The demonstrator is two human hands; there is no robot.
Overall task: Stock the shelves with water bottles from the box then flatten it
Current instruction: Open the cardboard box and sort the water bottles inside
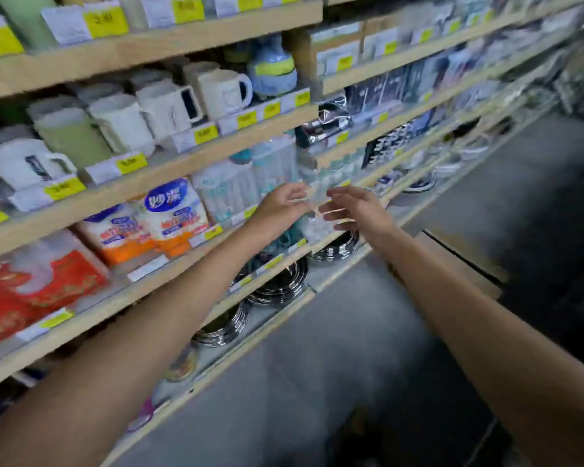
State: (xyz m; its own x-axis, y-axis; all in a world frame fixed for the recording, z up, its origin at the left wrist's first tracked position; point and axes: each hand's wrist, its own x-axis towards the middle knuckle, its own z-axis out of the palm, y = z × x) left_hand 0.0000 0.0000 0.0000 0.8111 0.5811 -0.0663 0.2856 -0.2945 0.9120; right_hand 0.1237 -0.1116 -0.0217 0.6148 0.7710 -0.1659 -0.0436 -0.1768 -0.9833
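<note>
Standing right by the person here. Both arms are stretched out toward the middle of the frame, where the clear bottle (317,197) sits between the two hands, right at the front edge of the shelf (115,303). It's see-through and smeared by blur, so take this with a grain of salt.

The left hand (282,205) is on the bottle's left side, fingers (300,190) lightly curved toward it. It looks like they're on it, but I honestly can't tell if that's a real grip or just a touch. The right hand (358,210) comes in from the right, fingers (334,193) spread and fairly straight, tips aimed at the bottle, not wrapped round anything. Whether they touch it, can't say.

So the bottle is sandwiched: straight ahead of both sets of fingertips, both hands about equally close. Its long axis looks roughly upright, I think. The other clear bottles (230,190) stand just left of it on the same shelf, so my guess is it needs nudging back and left to join that row.

The cardboard box (459,254) is at the right, behind the right forearm, still standing, not flattened.
</note>
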